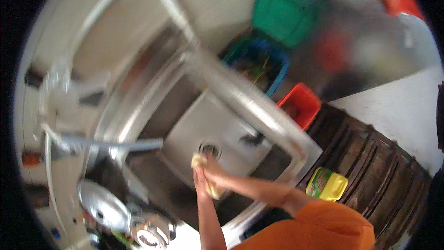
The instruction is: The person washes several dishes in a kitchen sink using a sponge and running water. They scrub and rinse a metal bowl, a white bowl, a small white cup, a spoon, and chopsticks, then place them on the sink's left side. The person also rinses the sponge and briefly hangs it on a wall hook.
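Both my hands are pressed together over a stainless steel sink basin (187,125), near its round drain (211,148). Between them is a pale yellow cloth (215,191), bunched up, with one end showing past the fingers and another below the palms. My left hand (199,180) grips it from the left side. Wrapped over the cloth from the right is my right hand (214,173). Blur hides the separate fingers. A grey pipe or hose (138,144) reaches over the basin from the left, its end left of the drain.
Metal rims (256,106) surround the sink. Beyond stand a blue-rimmed bin (282,73) holding scraps, a green lid (282,14) and a red container (308,111). A yellow jug (334,185) rests on dark slatted flooring (367,159). At lower left are a shiny metal lid (104,208) and metalware (149,232).
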A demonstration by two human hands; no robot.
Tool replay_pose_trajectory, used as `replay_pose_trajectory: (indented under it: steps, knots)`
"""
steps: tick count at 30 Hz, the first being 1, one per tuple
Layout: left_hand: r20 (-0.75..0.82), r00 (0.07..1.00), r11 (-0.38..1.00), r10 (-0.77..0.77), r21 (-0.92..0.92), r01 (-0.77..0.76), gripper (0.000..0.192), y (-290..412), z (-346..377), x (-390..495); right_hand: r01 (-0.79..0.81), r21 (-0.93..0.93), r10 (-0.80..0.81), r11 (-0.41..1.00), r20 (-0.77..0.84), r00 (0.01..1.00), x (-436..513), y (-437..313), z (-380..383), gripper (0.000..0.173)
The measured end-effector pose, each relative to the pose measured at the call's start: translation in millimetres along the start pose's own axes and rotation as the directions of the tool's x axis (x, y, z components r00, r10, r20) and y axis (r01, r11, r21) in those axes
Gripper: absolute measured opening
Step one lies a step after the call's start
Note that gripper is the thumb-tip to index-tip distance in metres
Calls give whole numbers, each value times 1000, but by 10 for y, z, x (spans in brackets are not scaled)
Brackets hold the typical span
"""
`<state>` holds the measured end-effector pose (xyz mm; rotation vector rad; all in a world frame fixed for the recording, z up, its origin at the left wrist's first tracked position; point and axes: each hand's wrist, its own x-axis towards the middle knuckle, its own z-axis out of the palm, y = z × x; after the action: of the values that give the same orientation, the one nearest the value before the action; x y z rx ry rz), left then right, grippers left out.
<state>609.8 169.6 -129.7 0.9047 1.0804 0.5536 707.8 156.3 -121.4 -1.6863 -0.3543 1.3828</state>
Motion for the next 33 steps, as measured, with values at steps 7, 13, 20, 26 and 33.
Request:
replay_pose_trajectory:
  steps: [7,13,20,26,33]
  knots:
    - [-138,943,952,304,82,-295,36,71,595,-337,-327,866,66,379,327,943,-177,123,-129,38]
    - [-64,934,847,351,447,-288,31,376,165,-57,-205,175,-4,963,769,639,-847,123,-213,70]
    - [201,906,711,373,566,-418,28,471,425,-328,426,-313,-404,849,136,905,-1251,-456,-1348,48]
    - [366,870,618,330,613,-492,28,96,675,-827,404,-486,-460,775,3,888,-2015,-635,-1999,38]
    - [448,822,497,351,655,-569,32,-570,-119,-1406,441,-778,-395,447,270,878,-2633,-596,-1850,36]
